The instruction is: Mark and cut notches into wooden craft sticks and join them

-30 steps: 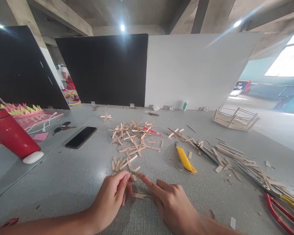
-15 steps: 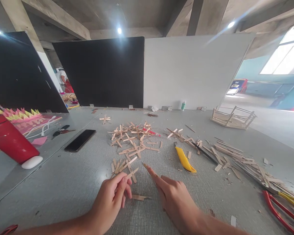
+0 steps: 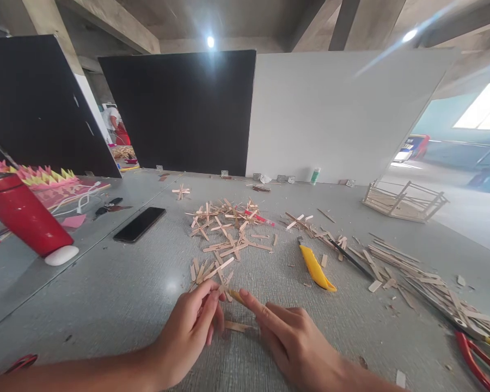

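Pinched between thumb and fingers of my left hand point(image 3: 191, 326) is a small flat wooden craft stick point(image 3: 226, 283). My right hand point(image 3: 294, 337) is closed round a slim yellow tool point(image 3: 236, 296), its index finger stretched along the top. The tool's tip meets the stick near my left fingertips; most of the tool is hidden under the hand. A loose piece of craft stick point(image 3: 236, 326) lies on the table between my hands. Just beyond them is a pile of craft sticks point(image 3: 220, 228), several of them crossed over one another.
A yellow utility knife point(image 3: 315, 269) lies right of centre, near thin wood strips point(image 3: 416, 267) and red-handled pliers point(image 3: 473, 354). To the left are a phone point(image 3: 140, 224), a red bottle point(image 3: 26, 218) and a white mouse point(image 3: 62, 255). A small fence-like wooden model point(image 3: 404, 202) stands at right.
My right hand has brought the slim yellow tool left and down onto the stick in my left hand. The tool's tip was apart from the stick before. The view has shifted slightly.
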Demonstrator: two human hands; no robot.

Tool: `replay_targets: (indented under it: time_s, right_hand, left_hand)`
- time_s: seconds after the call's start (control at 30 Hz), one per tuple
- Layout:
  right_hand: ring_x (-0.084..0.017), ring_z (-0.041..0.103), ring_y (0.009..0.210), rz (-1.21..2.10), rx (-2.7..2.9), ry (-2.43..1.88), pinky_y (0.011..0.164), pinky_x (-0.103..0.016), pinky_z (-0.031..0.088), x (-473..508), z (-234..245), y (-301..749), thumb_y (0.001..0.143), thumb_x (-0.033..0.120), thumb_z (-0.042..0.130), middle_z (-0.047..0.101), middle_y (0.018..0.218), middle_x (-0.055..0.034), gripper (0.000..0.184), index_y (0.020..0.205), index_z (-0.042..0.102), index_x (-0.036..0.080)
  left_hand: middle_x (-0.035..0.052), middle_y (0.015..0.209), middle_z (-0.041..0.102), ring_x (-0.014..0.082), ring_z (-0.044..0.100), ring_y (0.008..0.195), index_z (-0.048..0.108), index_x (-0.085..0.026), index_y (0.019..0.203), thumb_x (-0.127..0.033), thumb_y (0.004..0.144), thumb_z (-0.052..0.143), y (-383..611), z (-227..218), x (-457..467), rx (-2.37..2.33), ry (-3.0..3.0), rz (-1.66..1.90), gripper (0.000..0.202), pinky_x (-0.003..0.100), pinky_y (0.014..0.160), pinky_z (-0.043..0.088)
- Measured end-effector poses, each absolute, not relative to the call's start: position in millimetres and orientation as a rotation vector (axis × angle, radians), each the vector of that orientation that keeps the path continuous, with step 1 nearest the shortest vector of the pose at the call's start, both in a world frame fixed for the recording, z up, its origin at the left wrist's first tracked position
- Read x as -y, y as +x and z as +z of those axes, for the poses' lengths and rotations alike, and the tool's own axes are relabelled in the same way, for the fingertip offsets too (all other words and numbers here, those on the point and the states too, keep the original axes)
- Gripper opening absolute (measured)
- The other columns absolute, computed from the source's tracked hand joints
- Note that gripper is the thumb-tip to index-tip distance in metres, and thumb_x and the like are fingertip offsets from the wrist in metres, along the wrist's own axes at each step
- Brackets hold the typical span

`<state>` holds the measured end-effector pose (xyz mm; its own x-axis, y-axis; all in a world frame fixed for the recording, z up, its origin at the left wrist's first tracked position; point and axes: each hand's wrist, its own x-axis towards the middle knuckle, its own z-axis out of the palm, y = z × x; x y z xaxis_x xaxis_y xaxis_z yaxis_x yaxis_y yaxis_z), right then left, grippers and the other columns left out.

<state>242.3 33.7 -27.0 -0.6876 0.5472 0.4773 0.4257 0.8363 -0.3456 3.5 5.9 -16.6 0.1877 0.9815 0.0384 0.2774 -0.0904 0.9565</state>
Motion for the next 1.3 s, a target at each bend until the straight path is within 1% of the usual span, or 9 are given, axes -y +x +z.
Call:
replay_targets:
  time_s: [0.07,0.3,0.4,0.5,0.6,0.73,1.03,1.2,1.3]
  right_hand:
    - [-0.013,0.054,0.054,0.277,2.466,-0.716,0.054,-0.025,0.044,-34,-28,242,0.112,0.021,0.028,0.064,0.074,-0.0012,0.05,0.16,0.039,0.015]
    - [-0.014,0.059,0.054,0.209,2.539,-0.756,0.052,-0.026,0.045,-34,-27,241,0.114,0.026,0.023,0.067,0.075,-0.0034,0.05,0.157,0.046,0.013]
    - [-0.014,0.059,0.054,0.145,2.549,-0.739,0.051,-0.026,0.043,-33,-24,240,0.115,0.028,0.019,0.065,0.074,-0.0028,0.052,0.156,0.047,0.014]
    - [-0.015,0.057,0.053,0.099,2.553,-0.735,0.05,-0.026,0.042,-33,-23,240,0.114,0.025,0.017,0.063,0.072,-0.0016,0.052,0.156,0.047,0.015]
    - [-0.015,0.055,0.052,0.093,2.555,-0.77,0.05,-0.026,0.041,-32,-24,242,0.112,0.018,0.02,0.061,0.073,-0.0004,0.052,0.157,0.046,0.017]
    - [-0.014,0.055,0.053,0.123,2.55,-0.844,0.051,-0.024,0.041,-32,-27,243,0.105,0.008,0.026,0.061,0.075,-0.0007,0.058,0.159,0.044,0.02]
    - [-0.014,0.055,0.054,0.242,2.525,-0.971,0.054,-0.024,0.042,-33,-29,240,0.102,0.008,0.033,0.063,0.078,-0.0017,0.06,0.159,0.044,0.023]
    - [-0.013,0.051,0.053,0.287,2.507,-0.974,0.054,-0.024,0.04,-32,-30,240,0.102,0.01,0.035,0.062,0.077,-0.0009,0.06,0.159,0.044,0.025]
    - [-0.013,0.049,0.054,0.351,2.419,-1.038,0.056,-0.022,0.041,-38,-32,242,0.102,0.01,0.033,0.06,0.074,0.0003,0.06,0.159,0.044,0.022]
  left_hand:
    - [-0.0031,0.063,0.057,0.0114,0.049,0.05,0.05,-0.021,0.09,-0.059,0.109,0.032,3,-17,-5,-1.213,1.535,0.955,0.046,0.022,0.051,0.039]
    - [-0.0054,0.057,0.052,0.0117,0.048,0.048,0.048,-0.022,0.088,-0.059,0.109,0.031,3,-21,-5,-1.174,1.509,0.931,0.046,0.022,0.05,0.041]
    - [-0.0058,0.056,0.051,0.0118,0.047,0.048,0.046,-0.023,0.085,-0.06,0.109,0.03,3,-20,-5,-1.182,1.512,0.928,0.047,0.023,0.051,0.041]
    - [-0.0071,0.053,0.047,0.0108,0.042,0.045,0.043,-0.023,0.081,-0.061,0.109,0.031,3,-18,-5,-1.21,1.519,0.936,0.048,0.022,0.05,0.039]
    - [-0.0089,0.05,0.042,0.0099,0.037,0.043,0.042,-0.023,0.078,-0.06,0.109,0.032,3,-15,-6,-1.235,1.527,0.946,0.049,0.022,0.05,0.038]
    - [-0.0095,0.049,0.04,0.01,0.036,0.042,0.042,-0.023,0.078,-0.059,0.109,0.032,4,-10,-6,-1.243,1.535,0.947,0.048,0.022,0.051,0.038]
    - [-0.0099,0.05,0.039,0.0096,0.034,0.04,0.041,-0.024,0.079,-0.059,0.109,0.033,6,-13,-10,-1.241,1.527,0.978,0.047,0.021,0.046,0.034]
    - [-0.0098,0.051,0.039,0.0097,0.036,0.041,0.042,-0.024,0.08,-0.059,0.108,0.034,4,-14,-11,-1.246,1.522,0.983,0.046,0.02,0.046,0.034]
    - [-0.0101,0.051,0.037,0.0098,0.034,0.042,0.042,-0.024,0.08,-0.06,0.108,0.033,3,-16,-8,-1.257,1.53,0.988,0.047,0.021,0.045,0.032]
